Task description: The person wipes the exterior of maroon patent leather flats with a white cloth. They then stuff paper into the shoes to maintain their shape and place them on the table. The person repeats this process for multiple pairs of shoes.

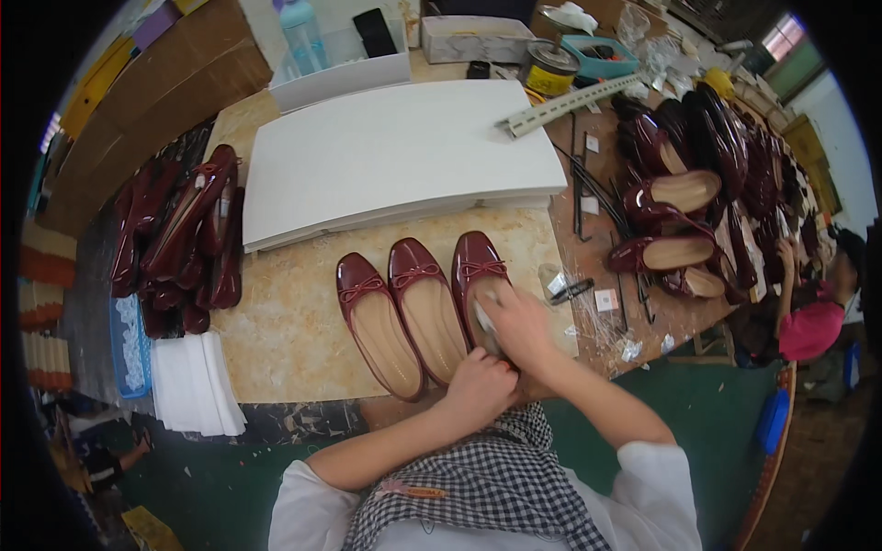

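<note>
Three dark red patent ballet flats with small bows lie side by side in front of me, toes pointing away: the left flat (381,335), the middle flat (425,308) and the right flat (478,253). My left hand (484,387) is closed at the heel of the right flat, its fingers curled round the heel edge. Over the opening of that same flat reaches my right hand (522,329), with a blurred whitish-grey thing under its fingers against the insole. My right hand hides much of this shoe's inside.
Behind the flats lies a stack of white sheets (404,156) with a pale metal strip (570,106) on its corner. Dark red shoes (179,230) are heaped at left, above folded white paper (195,381). More shoes (680,193) and black hooks (588,184) lie right. A co-worker (813,317) is beyond.
</note>
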Available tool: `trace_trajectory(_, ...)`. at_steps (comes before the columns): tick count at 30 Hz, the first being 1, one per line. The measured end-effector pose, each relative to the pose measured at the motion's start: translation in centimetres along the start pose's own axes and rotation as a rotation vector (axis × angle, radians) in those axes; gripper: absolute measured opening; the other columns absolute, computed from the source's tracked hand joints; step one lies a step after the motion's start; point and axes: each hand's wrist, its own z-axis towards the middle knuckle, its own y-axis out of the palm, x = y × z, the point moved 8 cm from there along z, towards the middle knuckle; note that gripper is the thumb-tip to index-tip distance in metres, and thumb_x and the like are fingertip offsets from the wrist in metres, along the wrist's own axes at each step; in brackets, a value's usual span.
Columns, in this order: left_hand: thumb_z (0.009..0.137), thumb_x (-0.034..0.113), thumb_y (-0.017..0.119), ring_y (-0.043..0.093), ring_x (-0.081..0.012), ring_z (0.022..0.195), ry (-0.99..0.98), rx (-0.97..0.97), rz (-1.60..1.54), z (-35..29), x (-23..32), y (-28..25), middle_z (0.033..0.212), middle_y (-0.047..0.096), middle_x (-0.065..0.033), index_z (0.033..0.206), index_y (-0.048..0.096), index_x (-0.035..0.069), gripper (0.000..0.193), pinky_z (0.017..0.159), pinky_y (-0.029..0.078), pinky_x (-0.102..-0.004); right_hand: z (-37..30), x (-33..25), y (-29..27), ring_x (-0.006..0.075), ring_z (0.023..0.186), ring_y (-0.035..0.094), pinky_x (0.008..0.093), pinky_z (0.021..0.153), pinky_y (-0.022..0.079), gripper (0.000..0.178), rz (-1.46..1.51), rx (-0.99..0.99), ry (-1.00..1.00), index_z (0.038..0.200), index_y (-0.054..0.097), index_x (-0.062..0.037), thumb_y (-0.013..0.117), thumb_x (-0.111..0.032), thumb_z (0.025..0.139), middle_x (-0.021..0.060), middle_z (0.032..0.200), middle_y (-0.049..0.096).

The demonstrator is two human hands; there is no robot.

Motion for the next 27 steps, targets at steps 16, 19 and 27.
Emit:
trace_trajectory(16, 0.075, 0.053, 0.066, 0.062, -0.0249, 0.075, 0.177, -0.005, 0.408, 3.3, -2.4, -5.5, 0.074, 0.064, -0.0062, 0.072, 0.069, 0.006, 0.047, 0.09, 0.042, -0.0415, 3.3, 5.3, 0.8, 0.0278, 0.084, 0.057, 0.034, 0.074, 0.049, 0.062, 0.509, 0.099, 0.298, 0.131, 0.051, -0.0019, 0.075, -0.008, 0.074, 0.0142, 0.099, 0.055)
trace_trajectory(19, 0.082, 0.054, 0.06, 0.026, -0.0409, 0.138, -0.15, 0.466, 0.512, 9.1, -15.6, -17.8, 0.144, 0.036, -0.0243, 0.14, 0.045, 0.022, 0.068, 0.109, 0.016, -0.065, 0.0, 5.3, -1.8, 0.0203, 0.086, 0.057, 0.0281, 0.075, 0.049, 0.057, 0.645, 0.167, 0.366, 0.13, 0.053, -0.0022, 0.072, -0.002, 0.077, 0.0118, 0.107, 0.057)
trace_trajectory(27, 0.084, 0.026, 0.063, 0.054, -0.0341, 0.103, -0.501, 0.699, 0.204, 5.0, -25.9, -20.4, 0.104, 0.058, -0.0185, 0.117, 0.063, 0.013, 0.035, 0.087, 0.046, -0.0483, -2.4, 2.4, -3.4, 0.0208, 0.105, 0.058, 0.0302, 0.086, 0.049, 0.057, 0.986, 0.251, 0.408, 0.139, 0.045, -0.0076, 0.065, -0.005, 0.086, 0.0109, 0.12, 0.056)
